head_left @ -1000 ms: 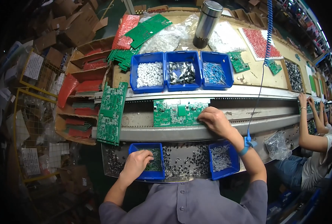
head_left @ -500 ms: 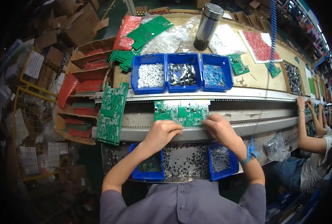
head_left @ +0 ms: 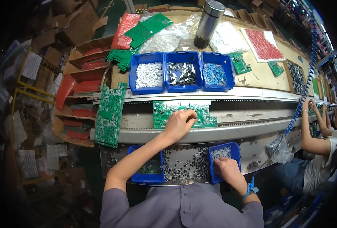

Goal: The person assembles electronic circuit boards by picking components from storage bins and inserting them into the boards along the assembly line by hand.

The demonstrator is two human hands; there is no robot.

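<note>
My left hand [head_left: 181,123] is over a green circuit board [head_left: 161,114] that rests across the two rails of the conveyor. Its fingers are pinched just above the board's middle; whatever they hold is too small to make out. My right hand [head_left: 228,170] reaches into the right-hand blue bin [head_left: 235,152] of thin, pale wire-leaded parts [head_left: 221,152]. The fingers there are curled down, and their tips are hidden among the parts. A blue strap [head_left: 251,189] circles my right wrist. Between the two near bins lie many loose black parts with metal leads [head_left: 185,163].
Three blue bins [head_left: 183,88] with white, black and blue parts stand beyond the rail. Another green board [head_left: 109,114] lies across the rails at left, beside cardboard dividers [head_left: 68,133]. A steel flask [head_left: 210,24] stands at the back. A co-worker's arm [head_left: 309,129] is at right.
My right hand has left the board and moved down into the right-hand near bin. My left hand has shifted forward and right, from the board's near edge to above its middle.
</note>
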